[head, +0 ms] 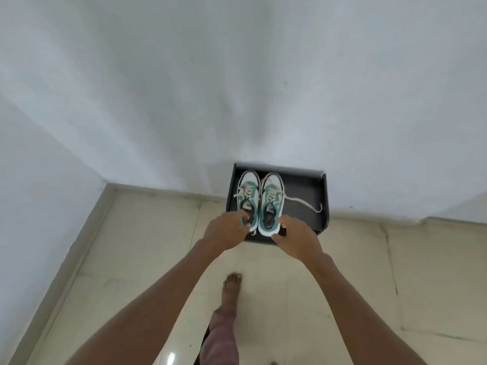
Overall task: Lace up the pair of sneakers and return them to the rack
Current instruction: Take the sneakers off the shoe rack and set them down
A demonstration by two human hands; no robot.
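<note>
Two white and green sneakers stand side by side, toes toward the wall, on a dark rack on the floor. My left hand grips the heel of the left sneaker, with its fingertips curled into the shoe's opening. My right hand holds the heel of the right sneaker between thumb and fingers. Both shoes show cream laces across their fronts. One loose lace end trails from the right sneaker over the rack's floor to the right.
The rack sits against a white wall, with another wall close on the left. Pale floor tiles spread around it. My bare foot stands on the tiles just behind my hands.
</note>
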